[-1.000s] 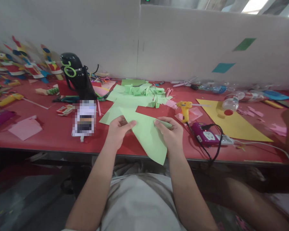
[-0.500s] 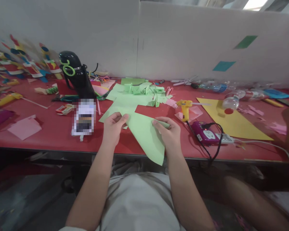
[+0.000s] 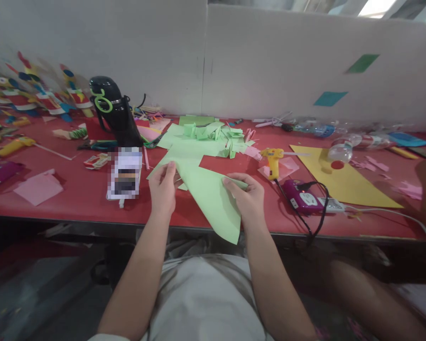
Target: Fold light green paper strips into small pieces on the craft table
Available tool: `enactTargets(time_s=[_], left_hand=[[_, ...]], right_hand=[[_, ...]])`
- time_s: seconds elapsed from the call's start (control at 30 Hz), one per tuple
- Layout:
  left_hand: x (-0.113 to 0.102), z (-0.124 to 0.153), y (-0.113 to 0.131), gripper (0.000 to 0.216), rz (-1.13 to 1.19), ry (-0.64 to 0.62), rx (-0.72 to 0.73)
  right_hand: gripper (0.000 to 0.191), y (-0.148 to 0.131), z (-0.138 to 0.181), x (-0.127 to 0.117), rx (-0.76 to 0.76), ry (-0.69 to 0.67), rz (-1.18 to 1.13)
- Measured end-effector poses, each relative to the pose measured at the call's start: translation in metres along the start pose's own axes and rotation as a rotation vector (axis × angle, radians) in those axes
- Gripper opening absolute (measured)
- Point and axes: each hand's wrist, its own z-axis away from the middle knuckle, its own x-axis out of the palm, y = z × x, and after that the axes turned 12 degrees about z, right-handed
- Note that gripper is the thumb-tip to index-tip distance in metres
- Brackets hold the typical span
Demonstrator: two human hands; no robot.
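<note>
A sheet of light green paper [image 3: 213, 203] is held bent above the table's front edge, its lower corner hanging down. My right hand [image 3: 248, 194] pinches its right side, thumb in front and fingers curled behind a folded-over edge. My left hand [image 3: 162, 187] is closed at the sheet's upper left edge, with the thumb along the corner and the fingertips partly hidden. Beyond the hands, more green paper lies flat, bearing a heap of folded green paper strips [image 3: 213, 132].
A phone [image 3: 125, 173] and a black bottle [image 3: 115, 113] stand left. On the right are a yellow glue gun [image 3: 274, 163], a purple power socket [image 3: 301, 196] with cables, yellow card [image 3: 355, 189] and plastic bottles [image 3: 341, 150]. Paper figures [image 3: 49, 99] line the far left. Another person's limb shows at right.
My left thumb has slid left, off the face of the green paper toward its corner, and the left hand has shifted slightly left. My right hand keeps its pinch.
</note>
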Motion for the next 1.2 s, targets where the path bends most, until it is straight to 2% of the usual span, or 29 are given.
enactTargets(time_s=[0.1, 0.27, 0.47, 0.57, 0.73, 0.8, 0.87, 1.0, 1.2], left_hand=[[0.002, 0.001, 0.002, 0.036, 0.015, -0.032, -0.025], [0.001, -0.001, 0.003, 0.029, 0.02, 0.088, 0.07], [0.001, 0.0, 0.003, 0.025, 0.015, 0.123, 0.093], [0.001, 0.001, 0.004, 0.029, 0.013, 0.086, 0.062], [0.002, 0.007, 0.004, 0.031, -0.027, -0.152, -0.135], [0.002, 0.009, 0.003, 0.032, -0.068, -0.194, -0.209], [0.001, 0.011, 0.002, 0.033, -0.098, -0.177, -0.235], [0.0, 0.011, -0.003, 0.037, -0.168, -0.077, -0.193], [0.003, 0.01, -0.004, 0.039, -0.104, -0.075, -0.106]], right_hand=[[0.036, 0.0, 0.0, -0.002, -0.002, 0.001, 0.013], [0.033, 0.001, 0.0, -0.001, -0.003, -0.03, 0.013], [0.033, 0.0, 0.001, 0.002, -0.014, -0.048, 0.027], [0.035, 0.0, 0.001, 0.001, -0.005, -0.029, 0.029], [0.033, 0.001, -0.001, -0.001, -0.048, 0.058, 0.048], [0.033, 0.002, -0.001, -0.001, -0.054, 0.091, 0.063], [0.034, 0.001, -0.001, 0.0, -0.051, 0.098, 0.06], [0.034, 0.0, -0.001, 0.0, -0.042, 0.092, 0.048], [0.035, -0.001, 0.0, 0.001, -0.049, 0.104, 0.041]])
